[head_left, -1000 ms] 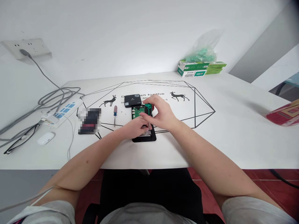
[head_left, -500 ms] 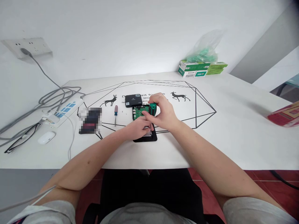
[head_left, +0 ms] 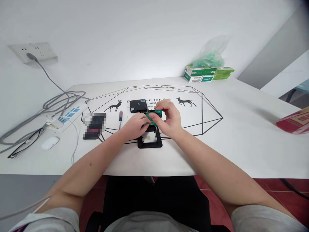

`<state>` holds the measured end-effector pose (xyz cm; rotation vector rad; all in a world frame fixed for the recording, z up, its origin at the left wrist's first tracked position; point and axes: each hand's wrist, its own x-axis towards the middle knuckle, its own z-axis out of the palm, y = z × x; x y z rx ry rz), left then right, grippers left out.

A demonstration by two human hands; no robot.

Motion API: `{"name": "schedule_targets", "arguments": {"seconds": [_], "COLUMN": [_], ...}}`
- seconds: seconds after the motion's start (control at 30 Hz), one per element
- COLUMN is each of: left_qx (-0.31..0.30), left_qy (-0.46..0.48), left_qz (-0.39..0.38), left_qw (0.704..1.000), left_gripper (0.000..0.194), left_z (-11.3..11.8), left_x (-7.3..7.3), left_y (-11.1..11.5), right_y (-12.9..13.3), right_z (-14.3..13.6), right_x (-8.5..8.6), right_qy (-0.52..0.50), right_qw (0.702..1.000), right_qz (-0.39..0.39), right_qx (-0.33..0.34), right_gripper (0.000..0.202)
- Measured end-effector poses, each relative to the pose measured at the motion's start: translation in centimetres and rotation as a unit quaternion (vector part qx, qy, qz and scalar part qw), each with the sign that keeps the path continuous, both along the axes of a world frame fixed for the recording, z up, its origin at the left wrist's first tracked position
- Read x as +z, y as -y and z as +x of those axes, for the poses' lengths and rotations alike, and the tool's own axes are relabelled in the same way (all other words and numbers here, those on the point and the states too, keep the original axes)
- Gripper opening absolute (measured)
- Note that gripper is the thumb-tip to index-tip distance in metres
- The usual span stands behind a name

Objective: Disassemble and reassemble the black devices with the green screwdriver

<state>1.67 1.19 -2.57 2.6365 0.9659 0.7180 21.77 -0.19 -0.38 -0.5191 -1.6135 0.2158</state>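
Your right hand point(head_left: 171, 121) pinched the green screwdriver point(head_left: 158, 113) between thumb and fingers, its shaft pointing down toward the right side of the open black case point(head_left: 150, 146). Your left hand point(head_left: 135, 126) lay bent over the circuit board point(head_left: 151, 120); whether its fingertips gripped anything, you could not tell. The case lay on the tabletop point(head_left: 181, 158), a silver plate point(head_left: 150, 137) showing in its near part. Beyond the board sat a black box point(head_left: 138, 105), and left of it a small screwdriver point(head_left: 121, 116).
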Motion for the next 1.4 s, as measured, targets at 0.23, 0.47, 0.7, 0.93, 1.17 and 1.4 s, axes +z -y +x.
{"name": "schedule_targets", "arguments": {"seconds": [0.23,0.47,0.7,0.93,1.17,1.4], "left_qx": [0.015,0.019,0.048,0.060,0.067,0.064], "left_qy": [-0.088,-0.155,-0.206,-0.222,-0.230,-0.229], "left_qz": [-0.017,-0.082,-0.162,-0.188,-0.190,-0.183], "left_qw": [0.996,0.984,0.964,0.955,0.952,0.954], "left_gripper": [0.051,0.077,0.112,0.124,0.125,0.123], "left_z": [-3.3,-4.0,-3.7,-3.8,-3.9,-3.9], "left_x": [0.9,1.2,2.0,2.1,2.2,2.1], "left_y": [-1.7,-2.0,-1.3,-1.4,-1.4,-1.4], "right_y": [0.4,-0.1,0.4,0.4,0.5,0.2], "right_z": [0.5,0.5,-0.4,0.3,0.7,0.2], "right_x": [0.6,0.2,-0.7,-0.1,0.3,0.4], "right_qy": [0.006,-0.029,-0.061,0.007,0.052,0.009], "right_qw": [0.997,0.998,0.995,0.999,0.993,0.995], "right_qz": [0.073,0.046,-0.065,0.051,0.102,0.097], "right_qx": [-0.030,-0.016,0.034,0.008,0.016,-0.037], "right_gripper": [0.016,0.004,0.031,0.013,0.028,0.014]}}
